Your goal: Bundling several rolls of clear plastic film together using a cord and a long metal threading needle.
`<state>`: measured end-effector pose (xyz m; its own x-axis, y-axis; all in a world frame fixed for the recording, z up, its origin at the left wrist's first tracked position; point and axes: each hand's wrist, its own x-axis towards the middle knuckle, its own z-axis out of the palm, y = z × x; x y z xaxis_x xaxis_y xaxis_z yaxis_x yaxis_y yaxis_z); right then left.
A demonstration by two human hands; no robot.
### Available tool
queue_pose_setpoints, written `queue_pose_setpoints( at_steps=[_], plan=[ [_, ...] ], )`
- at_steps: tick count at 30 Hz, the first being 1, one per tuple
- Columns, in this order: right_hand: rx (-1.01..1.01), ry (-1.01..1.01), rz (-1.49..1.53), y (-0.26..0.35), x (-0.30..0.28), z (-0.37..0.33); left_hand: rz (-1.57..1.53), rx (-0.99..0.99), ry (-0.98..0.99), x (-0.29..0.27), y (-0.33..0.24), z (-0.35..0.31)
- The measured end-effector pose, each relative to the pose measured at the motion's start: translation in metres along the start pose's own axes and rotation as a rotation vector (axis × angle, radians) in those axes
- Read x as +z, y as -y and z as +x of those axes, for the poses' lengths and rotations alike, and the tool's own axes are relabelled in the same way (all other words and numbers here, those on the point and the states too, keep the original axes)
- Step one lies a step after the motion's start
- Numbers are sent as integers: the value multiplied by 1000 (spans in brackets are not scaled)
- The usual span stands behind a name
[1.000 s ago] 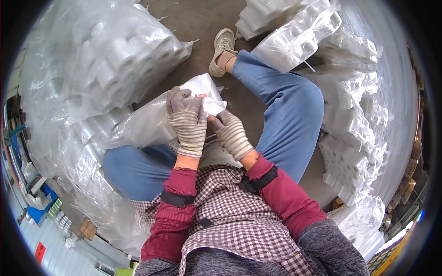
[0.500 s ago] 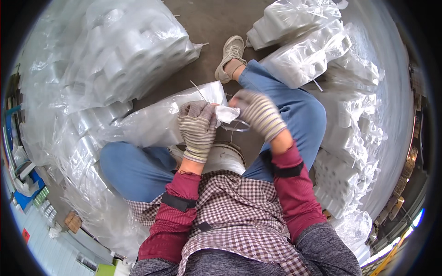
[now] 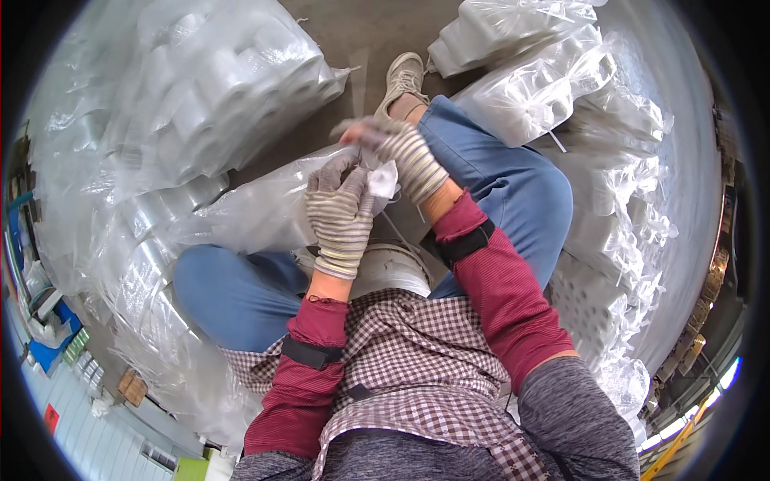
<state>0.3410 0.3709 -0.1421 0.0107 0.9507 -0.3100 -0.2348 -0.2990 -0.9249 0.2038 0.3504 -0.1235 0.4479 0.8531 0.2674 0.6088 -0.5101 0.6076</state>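
My left hand (image 3: 341, 212), in a striped knit glove with the fingertips bare, is closed on the bunched white neck (image 3: 382, 181) of a clear plastic bag (image 3: 265, 200). The bag lies across in front of me, beyond my left knee. My right hand (image 3: 401, 152), in the same kind of glove, is just above and beyond the left fingers; its fingers are smeared by motion, so I cannot tell what they hold. A thin pale strip (image 3: 399, 230), like a cable tie, hangs below the bunched neck.
A large wrapped stack of white rolls (image 3: 233, 88) stands at far left. Tied clear bags of white goods (image 3: 521, 96) pile up along the right. Between my legs is a white bucket-like drum (image 3: 391, 271). My shoe (image 3: 403, 84) rests on the grey floor (image 3: 341, 32).
My right hand has swung left and away from me, from the right of the bunched neck to above my left fingers. The strip's loop no longer shows to the right. My left hand keeps its hold.
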Motion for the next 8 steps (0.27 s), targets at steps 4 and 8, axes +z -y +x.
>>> queue_pose_setpoints(
  at_steps=[4, 8],
  plan=[
    [-63, -31, 1083, 6, -55, 21, -44, 26, 6, 5, -6, 9],
    [-18, -118, 246, 72, -63, -23, -37, 7, 93, -8, 3, 9]
  ],
)
